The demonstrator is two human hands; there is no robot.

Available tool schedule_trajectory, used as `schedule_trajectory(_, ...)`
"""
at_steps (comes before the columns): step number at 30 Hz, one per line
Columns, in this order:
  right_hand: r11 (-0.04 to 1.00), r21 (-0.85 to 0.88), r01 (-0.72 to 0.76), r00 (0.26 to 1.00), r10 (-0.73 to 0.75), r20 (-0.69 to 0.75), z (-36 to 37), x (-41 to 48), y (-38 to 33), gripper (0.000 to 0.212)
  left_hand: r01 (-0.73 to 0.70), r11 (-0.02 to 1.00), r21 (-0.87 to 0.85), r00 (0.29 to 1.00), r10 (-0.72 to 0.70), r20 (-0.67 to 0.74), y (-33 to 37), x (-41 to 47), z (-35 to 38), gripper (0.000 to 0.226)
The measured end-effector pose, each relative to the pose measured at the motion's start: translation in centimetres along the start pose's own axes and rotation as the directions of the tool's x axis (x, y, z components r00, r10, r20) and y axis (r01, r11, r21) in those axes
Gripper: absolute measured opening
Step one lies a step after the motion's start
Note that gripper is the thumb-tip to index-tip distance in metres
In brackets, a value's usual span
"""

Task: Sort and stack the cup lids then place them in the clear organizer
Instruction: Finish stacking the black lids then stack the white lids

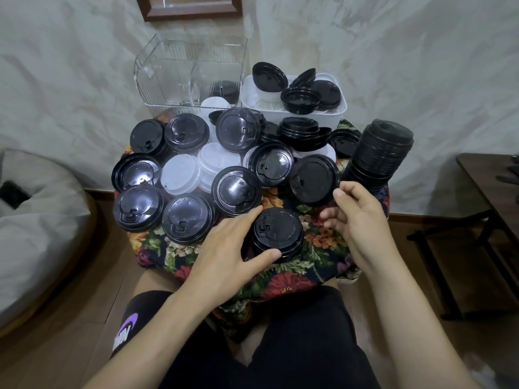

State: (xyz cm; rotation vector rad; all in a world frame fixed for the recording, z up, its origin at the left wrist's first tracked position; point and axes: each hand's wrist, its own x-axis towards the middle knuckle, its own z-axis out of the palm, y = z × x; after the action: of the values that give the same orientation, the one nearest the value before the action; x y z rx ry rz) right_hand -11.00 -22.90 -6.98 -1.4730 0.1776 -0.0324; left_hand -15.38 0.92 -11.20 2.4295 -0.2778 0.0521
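Observation:
Several black cup lids and a few white lids lie scattered on a small table under a floral cloth. My left hand grips a short stack of black lids near the front, with the thumb on its near rim and the fingers along its left side. My right hand hovers just right of that stack with fingers loosely curled and nothing in it. A tall stack of black lids leans at the right. The clear organizer stands at the back left with a few lids inside.
A white bin holding loose black lids sits at the back right, next to the organizer. A grey cushion lies at the left and a dark wooden table stands at the right. My knees are under the table's front edge.

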Motion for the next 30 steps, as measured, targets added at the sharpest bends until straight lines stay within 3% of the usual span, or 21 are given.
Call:
schedule_trajectory(2, 0.994, 0.086, -0.070, 0.997, 0.073, -0.031, -0.1, 0.1, 0.7, 0.011, 0.000, 1.000, -0.005, 1.000, 0.000, 0.001, 0.0, 0.0, 0.0, 0.088)
schedule_trajectory(4, 0.993, 0.054, -0.108, 0.991, 0.112, -0.069, -0.3, 0.2, 1.3, 0.013, -0.003, 1.000, -0.006, 1.000, 0.003, 0.001, 0.0, 0.0, 0.0, 0.088)
schedule_trajectory(8, 0.945, -0.325, -0.039, 0.995, 0.006, -0.103, -0.5, 0.3, 1.9, 0.043, -0.001, 1.000, -0.012, 1.000, 0.001, 0.003, -0.2, 0.0, 0.1, 0.089)
schedule_trajectory(11, 0.730, -0.680, 0.066, 0.986, -0.151, -0.067, -0.9, -0.1, 1.8, 0.055, -0.002, 1.000, -0.021, 1.000, 0.002, -0.001, -0.1, 0.0, 0.1, 0.089)
schedule_trajectory(13, 0.587, -0.807, 0.061, 0.982, -0.179, -0.056, -1.1, -0.4, 1.7, 0.055, -0.005, 1.000, -0.022, 1.000, 0.005, -0.003, -0.1, 0.0, 0.1, 0.089)
schedule_trajectory(18, 0.532, -0.836, 0.137, 0.975, -0.222, 0.018, -1.0, -0.2, 1.9, 0.056, 0.001, 1.000, -0.020, 1.000, -0.001, 0.001, -0.1, 0.0, 0.1, 0.092)
schedule_trajectory(23, 0.429, -0.884, 0.187, 0.982, -0.108, 0.156, -1.2, 1.0, 1.5, 0.069, 0.006, 0.999, -0.034, 1.000, -0.006, 0.004, -0.4, 0.1, 0.1, 0.094)
schedule_trajectory(30, 0.510, -0.836, 0.201, 0.974, -0.195, 0.115, -1.5, -0.1, 1.6, 0.043, 0.000, 1.000, -0.028, 1.000, -0.001, -0.005, -0.3, 0.1, 0.1, 0.093)
